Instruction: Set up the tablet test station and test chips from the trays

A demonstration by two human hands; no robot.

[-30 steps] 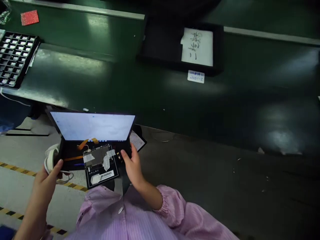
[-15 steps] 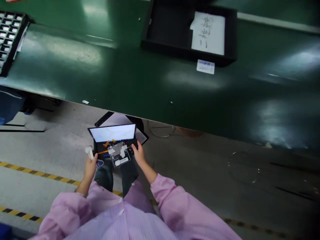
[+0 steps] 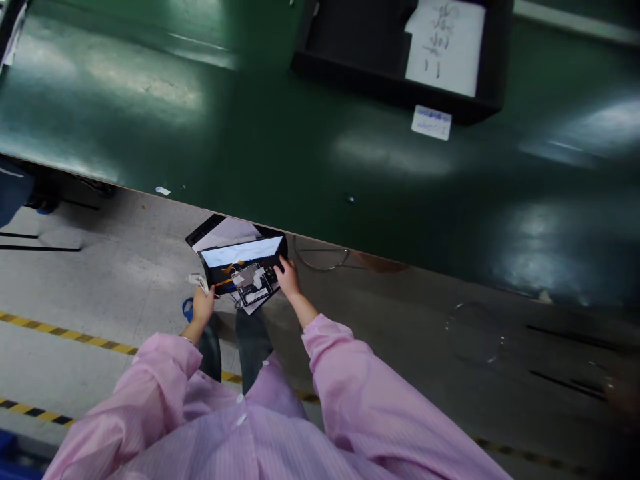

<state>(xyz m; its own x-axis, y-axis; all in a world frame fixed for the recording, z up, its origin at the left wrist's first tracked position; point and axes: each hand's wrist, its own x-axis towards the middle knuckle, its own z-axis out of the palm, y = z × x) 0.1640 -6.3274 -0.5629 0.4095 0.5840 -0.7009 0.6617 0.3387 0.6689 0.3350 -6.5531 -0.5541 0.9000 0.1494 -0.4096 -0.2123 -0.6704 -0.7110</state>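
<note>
I hold a dark open device panel (image 3: 235,261) low down near the floor, below the edge of the green bench. It carries a small circuit board (image 3: 253,283) with white tape and orange flex cables. My left hand (image 3: 203,308) grips its left edge, beside a white cable. My right hand (image 3: 289,279) grips its right edge. Under the panel lies a black tray with a white sheet (image 3: 223,232). Both arms are in pink striped sleeves.
The green bench top (image 3: 250,147) fills the upper view. On it stands a black tray (image 3: 360,47) with a handwritten paper (image 3: 445,47) and a small label (image 3: 431,123). Grey floor with yellow-black hazard tape (image 3: 65,337) lies at left.
The device panel and both hands have dropped away from the camera towards the floor and look much smaller. The view has shifted so the bench sits higher and the component tray has left the frame.
</note>
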